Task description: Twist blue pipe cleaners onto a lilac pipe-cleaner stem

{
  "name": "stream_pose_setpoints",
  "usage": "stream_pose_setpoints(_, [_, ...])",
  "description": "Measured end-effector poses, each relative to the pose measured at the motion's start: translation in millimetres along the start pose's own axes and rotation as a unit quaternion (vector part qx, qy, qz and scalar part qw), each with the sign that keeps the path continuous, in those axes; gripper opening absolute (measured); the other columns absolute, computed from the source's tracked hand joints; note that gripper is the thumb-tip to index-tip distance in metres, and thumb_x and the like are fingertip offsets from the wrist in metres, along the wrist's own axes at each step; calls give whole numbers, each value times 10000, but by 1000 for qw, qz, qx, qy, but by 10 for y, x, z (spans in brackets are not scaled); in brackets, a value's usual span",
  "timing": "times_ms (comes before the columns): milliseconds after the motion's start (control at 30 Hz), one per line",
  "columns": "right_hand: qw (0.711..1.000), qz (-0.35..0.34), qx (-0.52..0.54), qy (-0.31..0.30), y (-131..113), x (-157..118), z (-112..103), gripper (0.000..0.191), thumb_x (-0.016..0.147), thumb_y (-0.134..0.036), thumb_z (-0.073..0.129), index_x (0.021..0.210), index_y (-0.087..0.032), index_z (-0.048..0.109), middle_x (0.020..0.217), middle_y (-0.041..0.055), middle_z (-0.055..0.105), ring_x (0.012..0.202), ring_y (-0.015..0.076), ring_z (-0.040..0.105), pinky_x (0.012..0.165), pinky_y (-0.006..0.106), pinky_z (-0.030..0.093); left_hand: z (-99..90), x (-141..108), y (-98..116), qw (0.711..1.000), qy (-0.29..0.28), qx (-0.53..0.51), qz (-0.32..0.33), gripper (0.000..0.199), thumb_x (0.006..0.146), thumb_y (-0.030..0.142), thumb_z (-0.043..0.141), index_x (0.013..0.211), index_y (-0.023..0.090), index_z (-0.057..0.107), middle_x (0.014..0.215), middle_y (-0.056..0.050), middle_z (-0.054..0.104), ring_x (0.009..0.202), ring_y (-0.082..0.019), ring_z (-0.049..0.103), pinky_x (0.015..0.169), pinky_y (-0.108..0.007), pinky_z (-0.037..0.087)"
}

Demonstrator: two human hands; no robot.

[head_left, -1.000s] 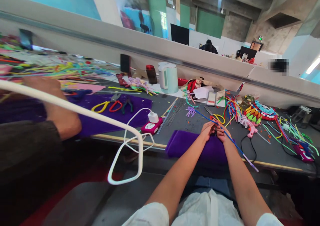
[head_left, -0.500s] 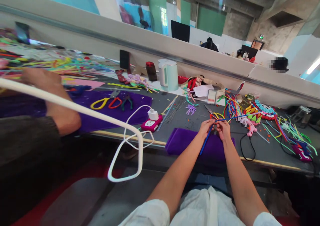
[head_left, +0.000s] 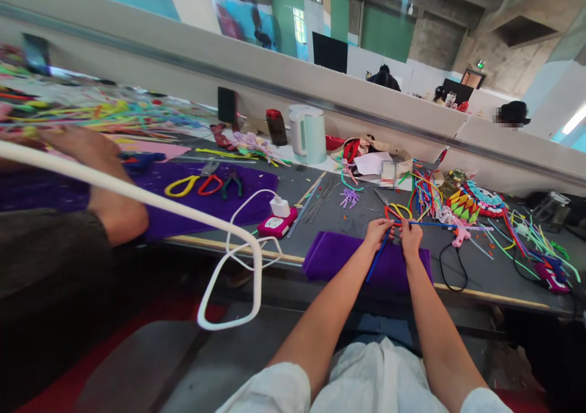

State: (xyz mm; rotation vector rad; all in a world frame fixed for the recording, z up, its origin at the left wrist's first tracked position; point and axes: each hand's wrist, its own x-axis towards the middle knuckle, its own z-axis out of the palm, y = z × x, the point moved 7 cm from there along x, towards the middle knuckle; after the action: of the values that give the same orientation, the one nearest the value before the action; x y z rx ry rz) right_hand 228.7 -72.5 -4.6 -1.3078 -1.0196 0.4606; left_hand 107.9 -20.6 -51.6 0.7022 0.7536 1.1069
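Observation:
My left hand (head_left: 378, 231) is closed on a blue pipe cleaner (head_left: 377, 259), whose one end slants down over the folded purple cloth (head_left: 334, 260). Close beside it, my right hand (head_left: 411, 236) pinches a blue strand (head_left: 433, 224) that runs out to the right over the desk. Whether the two blue parts are one piece cannot be told. A bit of red shows between the hands. Scissors with red and yellow handles (head_left: 399, 210) lie just beyond my fingertips.
Right of my hands are a pink glue gun (head_left: 460, 236) and bundled pipe cleaners (head_left: 425, 196). A white looped tube (head_left: 137, 190) crosses the left foreground. Another person's arm (head_left: 107, 187) rests at the left, near yellow-handled scissors (head_left: 182, 186) and pliers (head_left: 232, 184).
My right hand has shifted slightly right, away from my left. The blue strand on the right now lies flatter and points more directly right.

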Motion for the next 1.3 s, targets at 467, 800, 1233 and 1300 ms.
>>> stream_pose_setpoints(467, [999,-14,15,-27,-101,-69,71,87,755,-310,587,709,-237,597,565,-45,570,483,113,477,557,217,378,-7,3,19,998,-28,-54,-12,157,658,197,716,706,85,618,564,-38,619,479,-94,557,478,-214,472])
stream_pose_setpoints(800, [992,-71,-16,-106,-236,-184,243,153,762,-379,594,766,-228,624,718,-14,605,655,126,541,614,216,440,-95,41,71,996,-7,-87,-15,171,678,242,691,698,108,586,532,1,582,386,-40,464,366,-147,341])
stream_pose_setpoints(1233, [997,-19,9,-74,-53,-116,175,354,815,-501,467,699,-179,557,536,-28,547,394,87,486,398,198,376,-122,36,37,997,15,-76,22,214,614,239,748,708,103,612,565,-6,615,430,-69,530,427,-181,438])
stream_pose_setpoints(1300, [994,-53,-38,-85,-105,-149,202,333,835,-478,446,713,-191,563,565,-19,560,435,101,515,449,213,410,-139,51,30,996,18,-86,17,197,634,233,735,703,100,607,562,-12,618,433,-74,539,449,-192,461])
